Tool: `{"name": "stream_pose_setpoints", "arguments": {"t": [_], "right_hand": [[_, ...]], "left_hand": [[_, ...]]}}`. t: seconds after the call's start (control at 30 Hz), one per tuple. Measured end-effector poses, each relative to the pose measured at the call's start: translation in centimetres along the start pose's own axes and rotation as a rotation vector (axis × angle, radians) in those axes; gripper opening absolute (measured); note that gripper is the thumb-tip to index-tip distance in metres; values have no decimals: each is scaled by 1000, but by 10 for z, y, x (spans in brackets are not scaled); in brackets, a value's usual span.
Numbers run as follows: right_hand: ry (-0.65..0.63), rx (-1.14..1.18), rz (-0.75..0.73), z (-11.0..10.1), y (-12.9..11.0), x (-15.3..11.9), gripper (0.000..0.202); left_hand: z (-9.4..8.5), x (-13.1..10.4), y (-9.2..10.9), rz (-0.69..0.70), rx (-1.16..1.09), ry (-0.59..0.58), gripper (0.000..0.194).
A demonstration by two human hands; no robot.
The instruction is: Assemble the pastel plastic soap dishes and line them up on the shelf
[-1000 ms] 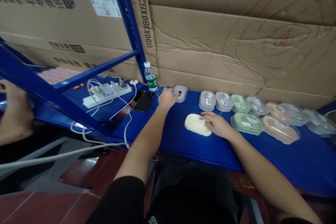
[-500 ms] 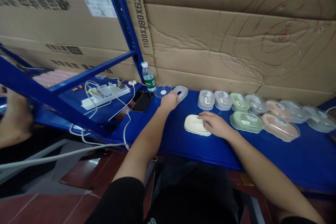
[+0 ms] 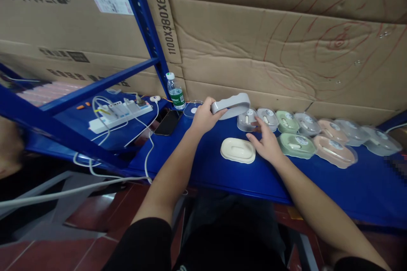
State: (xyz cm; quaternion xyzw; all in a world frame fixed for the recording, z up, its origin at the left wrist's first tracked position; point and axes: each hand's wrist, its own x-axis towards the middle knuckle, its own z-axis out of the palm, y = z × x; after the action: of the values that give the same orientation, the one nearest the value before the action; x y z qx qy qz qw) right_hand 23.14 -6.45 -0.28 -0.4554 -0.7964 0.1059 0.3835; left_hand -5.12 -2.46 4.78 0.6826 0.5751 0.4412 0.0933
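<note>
My left hand grips one end of a grey oval ring-shaped piece, raised above the blue tabletop and tilted. To the right, my right hand hovers with its fingers apart, holding nothing. Just left of it lies a cream oval dish-like piece with a raised rim and a shallow recess, flat on the table. Behind my right hand stand a small clear-lidded grey box and a second grey one. A transparent lid-like disc with a white round spot lies behind my left wrist.
Several clear-lidded boxes, including a green one and a pink one, stand at the right. A water bottle, a phone and a power strip are at the left, beyond a blue frame post. Cardboard backs the table.
My left hand has lifted the grey ring-shaped piece off the table and moved it right. My right hand has let go of the cream piece and opened beside it.
</note>
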Motion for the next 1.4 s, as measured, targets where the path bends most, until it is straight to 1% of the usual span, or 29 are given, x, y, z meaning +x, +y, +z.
{"name": "stream_pose_setpoints", "arguments": {"t": [0.1, 0.17, 0.23, 0.3, 0.37, 0.43, 0.5, 0.57, 0.67, 0.73, 0.8, 0.97, 1.03, 1.17, 1.27, 1.4], "right_hand": [[92, 70, 34, -6, 1, 1, 83], [116, 82, 27, -9, 1, 1, 81], [138, 84, 25, -10, 0, 0, 76], [170, 86, 58, -11, -1, -1, 69], [171, 76, 114, -11, -4, -1, 65], [115, 51, 162, -14, -9, 1, 68], [13, 14, 203, -18, -16, 2, 71], [-110, -29, 245, -22, -22, 4, 62], [-278, -116, 287, -26, -27, 6, 41], [-346, -187, 297, -27, -27, 8, 34], [-385, -246, 295, -28, -26, 8, 31], [-524, -367, 285, -29, -28, 7, 32], [-549, -405, 271, -28, -29, 5, 35], [-514, -429, 250, -21, -26, 4, 43], [-522, -445, 270, -17, -21, 6, 44], [-561, -425, 285, -15, -17, 9, 45]], "left_hand": [[2, -4, 5, 105, -136, -140, 39], [3, -7, 10, 168, -181, -263, 42], [5, -9, 13, 208, -198, -372, 43], [9, -11, 15, 205, -207, -418, 46], [12, -12, 14, 167, -222, -417, 53], [14, -12, 13, 129, -230, -420, 52], [14, -11, 11, 113, -211, -441, 41], [13, -10, 9, 120, -153, -483, 34], [14, -9, 5, 173, -30, -617, 37], [18, -8, 3, 224, 42, -694, 39], [24, -8, 2, 260, 98, -737, 40], [36, -12, 0, 265, 165, -811, 41], [39, -13, -1, 271, 161, -809, 38], [39, -13, -2, 253, 148, -785, 36], [38, -11, -3, 233, 128, -793, 37], [39, -11, -7, 260, 115, -803, 41]]}}
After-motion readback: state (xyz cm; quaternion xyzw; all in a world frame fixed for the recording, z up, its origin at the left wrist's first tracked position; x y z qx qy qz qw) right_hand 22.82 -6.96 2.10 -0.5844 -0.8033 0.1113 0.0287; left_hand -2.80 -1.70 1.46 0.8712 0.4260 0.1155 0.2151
